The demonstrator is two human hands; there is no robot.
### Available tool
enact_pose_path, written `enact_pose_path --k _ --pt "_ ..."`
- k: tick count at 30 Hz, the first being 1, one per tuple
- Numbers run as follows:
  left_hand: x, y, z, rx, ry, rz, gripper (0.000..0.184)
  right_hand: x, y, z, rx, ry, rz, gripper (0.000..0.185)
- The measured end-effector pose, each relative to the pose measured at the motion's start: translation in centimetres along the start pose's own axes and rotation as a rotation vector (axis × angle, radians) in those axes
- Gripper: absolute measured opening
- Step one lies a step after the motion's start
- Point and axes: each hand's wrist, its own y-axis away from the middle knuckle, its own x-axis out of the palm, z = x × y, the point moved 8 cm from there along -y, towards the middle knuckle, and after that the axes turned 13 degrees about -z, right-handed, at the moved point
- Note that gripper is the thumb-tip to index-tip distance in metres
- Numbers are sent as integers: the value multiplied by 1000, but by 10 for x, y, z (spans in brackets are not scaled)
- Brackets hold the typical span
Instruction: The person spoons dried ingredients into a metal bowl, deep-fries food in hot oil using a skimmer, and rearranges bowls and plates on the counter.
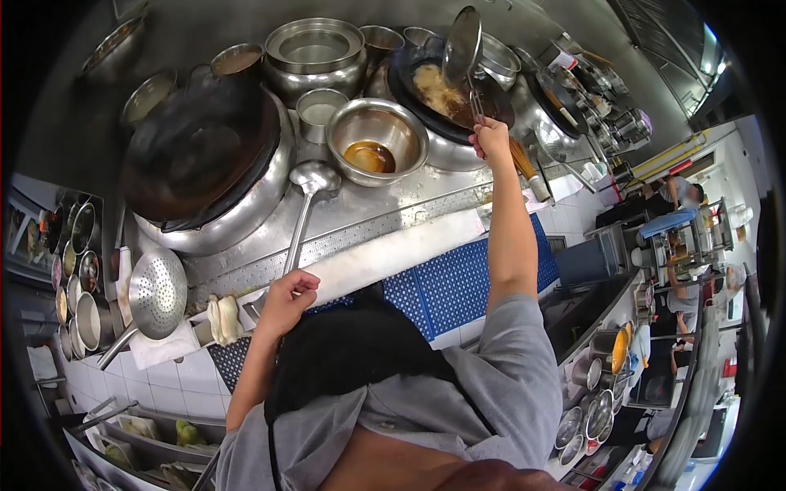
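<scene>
Apparently mid-fry, right hand (491, 139) grips a strainer (463, 47) over the wok (407, 92), needing steadiness; left hand (285, 301) curls loosely, seemingly empty, by a ladle (314, 177).

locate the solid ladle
In the head view, the ladle lies left of centre, between the large black wok and the steel bowl holding brown liquid.

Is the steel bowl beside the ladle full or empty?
Neither: partly filled. Brown liquid covers only the bottom of the steel bowl.

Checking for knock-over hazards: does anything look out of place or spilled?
The holed skimmer on the left sits askew, its handle jutting off the counter, where it might get bumped. No clear spill shows.
</scene>
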Motion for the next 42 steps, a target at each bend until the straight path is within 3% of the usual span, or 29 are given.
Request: enact_pose_path --k 4,11,14,18,24,28,35,42 --pt "4 0 1 -38 19 19 19 -20 21 -22 93 -31 61 35" --pt "11 -10 0 8 -35 75 19 -90 60 2 -133 114 -49 26" --pt "19 -12 -7 39 -41 102 19 -86 72 6 -167 82 -84 30" --pt "26 -12 -13 52 -51 112 19 -42 61 -18 54 -65 -12 29" --pt "14 -2 -18 20 -50 44 19 -10 8 -7 -24 40 -28 21" --pt "1 4 0 0 1 -5 19 -11 23 12 -8 -116 -70 19" --pt "14 1 -9 33 -8 35 18 -30 40 -6 -18 18 112 12" --pt "22 -4 -10 33 -8 73 19 -85 56 -15 -105 118 -136 28"
